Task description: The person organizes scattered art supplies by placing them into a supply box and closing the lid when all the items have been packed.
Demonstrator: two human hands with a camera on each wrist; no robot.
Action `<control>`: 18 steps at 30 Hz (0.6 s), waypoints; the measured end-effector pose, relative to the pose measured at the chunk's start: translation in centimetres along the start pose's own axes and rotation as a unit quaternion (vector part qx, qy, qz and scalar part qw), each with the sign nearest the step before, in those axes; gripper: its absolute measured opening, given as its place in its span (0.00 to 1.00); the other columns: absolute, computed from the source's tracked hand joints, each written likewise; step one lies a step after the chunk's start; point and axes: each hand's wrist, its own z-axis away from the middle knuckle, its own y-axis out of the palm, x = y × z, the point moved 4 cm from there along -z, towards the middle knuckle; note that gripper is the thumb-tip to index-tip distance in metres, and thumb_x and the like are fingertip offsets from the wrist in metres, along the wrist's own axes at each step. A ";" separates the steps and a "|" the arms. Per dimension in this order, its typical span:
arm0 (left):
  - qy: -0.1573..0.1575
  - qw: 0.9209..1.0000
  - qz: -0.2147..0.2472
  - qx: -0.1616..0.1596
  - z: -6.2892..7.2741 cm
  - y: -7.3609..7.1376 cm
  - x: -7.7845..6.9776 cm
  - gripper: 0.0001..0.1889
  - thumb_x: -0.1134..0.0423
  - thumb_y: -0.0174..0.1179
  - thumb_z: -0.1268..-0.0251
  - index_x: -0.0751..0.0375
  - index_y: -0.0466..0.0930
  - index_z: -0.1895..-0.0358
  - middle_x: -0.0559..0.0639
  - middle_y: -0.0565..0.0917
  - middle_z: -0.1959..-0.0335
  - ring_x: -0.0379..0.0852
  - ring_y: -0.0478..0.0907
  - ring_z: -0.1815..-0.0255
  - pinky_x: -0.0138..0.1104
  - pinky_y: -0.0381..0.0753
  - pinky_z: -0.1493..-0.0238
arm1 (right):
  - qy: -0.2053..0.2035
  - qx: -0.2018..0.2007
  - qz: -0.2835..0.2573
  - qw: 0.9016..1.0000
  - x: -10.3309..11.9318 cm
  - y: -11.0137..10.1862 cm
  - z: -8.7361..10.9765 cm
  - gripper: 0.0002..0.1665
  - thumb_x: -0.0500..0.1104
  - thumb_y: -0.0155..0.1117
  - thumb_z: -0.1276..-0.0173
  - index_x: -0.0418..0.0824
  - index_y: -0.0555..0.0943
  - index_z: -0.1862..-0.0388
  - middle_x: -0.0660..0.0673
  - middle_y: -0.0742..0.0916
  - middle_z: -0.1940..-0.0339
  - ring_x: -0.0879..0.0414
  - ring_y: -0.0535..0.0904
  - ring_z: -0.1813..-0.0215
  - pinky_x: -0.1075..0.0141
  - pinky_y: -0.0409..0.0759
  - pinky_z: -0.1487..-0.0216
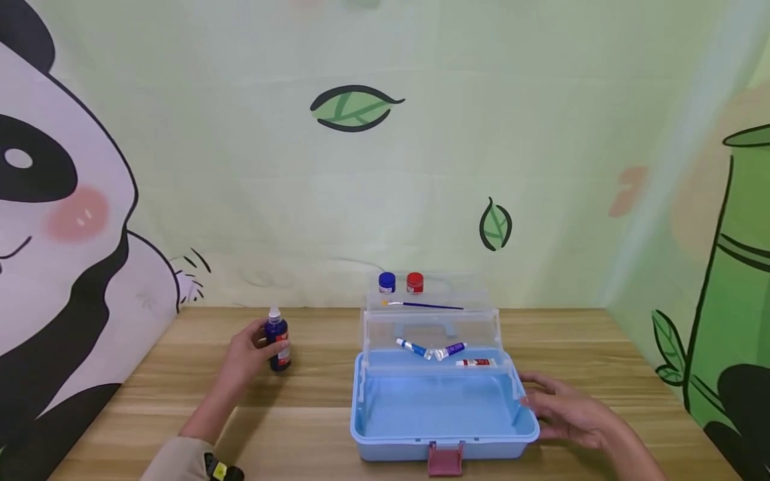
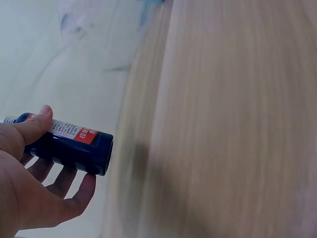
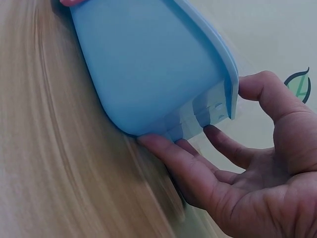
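Observation:
My left hand (image 1: 248,351) grips a dark blue bottle (image 1: 277,342) with a white top and a red and white label. In the left wrist view, the thumb lies across the bottle (image 2: 81,148) and the other fingers curve under it. My right hand (image 1: 571,409) holds the right end of a light blue plastic box (image 1: 445,449), which stands open with a pink latch in front. Fingertips (image 3: 151,141) meet its lower edge in the right wrist view, while another digit touches the rim (image 3: 235,89). The box's main compartment (image 1: 436,404) shows bare blue plastic.
Clear trays unfold behind the box. The lower holds a blue paint tube (image 1: 412,347), a purple tube (image 1: 451,351) and a red-white tube (image 1: 476,363). Farther back are a paintbrush (image 1: 427,305), a blue jar (image 1: 387,283) and a red jar (image 1: 415,283). A printed backdrop (image 1: 240,167) borders the wooden table (image 1: 319,387).

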 end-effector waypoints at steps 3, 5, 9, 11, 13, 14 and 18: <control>0.009 1.000 0.004 0.000 0.4 0.6 -1.4 0.33 0.69 0.68 0.26 0.73 0.65 0.22 0.78 0.72 0.27 0.75 0.72 0.28 0.62 0.75 0.31 | 0.004 0.000 -0.003 1.000 0.1 0.1 0.1 0.51 0.41 0.61 0.20 0.26 0.40 0.16 0.31 0.79 0.31 0.43 0.82 0.37 0.43 0.86 0.41; 0.016 1.000 0.007 -0.002 0.7 1.0 -2.2 0.33 0.69 0.68 0.26 0.72 0.66 0.22 0.77 0.73 0.28 0.75 0.73 0.28 0.62 0.76 0.32 | 0.006 0.000 -0.005 1.000 0.1 0.1 0.2 0.52 0.41 0.61 0.21 0.26 0.39 0.16 0.32 0.79 0.31 0.43 0.82 0.37 0.43 0.86 0.41; 0.039 0.999 0.011 -0.010 1.4 1.6 -3.8 0.32 0.70 0.68 0.27 0.70 0.68 0.23 0.76 0.77 0.31 0.73 0.76 0.30 0.60 0.79 0.34 | 0.013 0.001 -0.005 1.000 0.3 0.0 0.1 0.54 0.41 0.62 0.22 0.28 0.38 0.15 0.34 0.80 0.33 0.44 0.83 0.38 0.44 0.86 0.41; 0.051 0.999 0.012 -0.013 1.7 1.9 -4.5 0.32 0.71 0.69 0.28 0.70 0.68 0.24 0.75 0.78 0.32 0.72 0.77 0.32 0.60 0.80 0.34 | 0.017 0.000 -0.005 1.000 0.3 0.0 0.0 0.54 0.41 0.62 0.22 0.28 0.38 0.15 0.34 0.80 0.34 0.44 0.83 0.39 0.44 0.86 0.41; 0.058 0.998 0.018 -0.015 2.0 2.2 -5.2 0.32 0.72 0.69 0.28 0.70 0.68 0.25 0.75 0.79 0.32 0.71 0.78 0.33 0.60 0.80 0.34 | 0.020 0.000 -0.003 1.000 0.4 0.0 -0.1 0.54 0.40 0.62 0.23 0.29 0.38 0.15 0.33 0.80 0.33 0.43 0.83 0.39 0.43 0.86 0.41; 0.060 0.998 0.022 -0.014 2.2 2.3 -5.6 0.32 0.72 0.69 0.29 0.70 0.67 0.25 0.75 0.79 0.33 0.71 0.79 0.33 0.61 0.79 0.34 | 0.020 0.000 -0.002 1.000 0.4 -0.1 -0.1 0.53 0.40 0.62 0.23 0.29 0.39 0.15 0.33 0.80 0.33 0.43 0.83 0.39 0.43 0.86 0.41; 0.066 0.997 0.030 -0.001 3.1 3.1 -7.1 0.30 0.71 0.70 0.29 0.67 0.67 0.29 0.74 0.80 0.33 0.70 0.79 0.33 0.62 0.79 0.35 | 0.015 0.002 0.003 1.000 0.4 -0.1 -0.2 0.52 0.40 0.62 0.23 0.30 0.41 0.15 0.34 0.80 0.34 0.44 0.83 0.39 0.43 0.86 0.41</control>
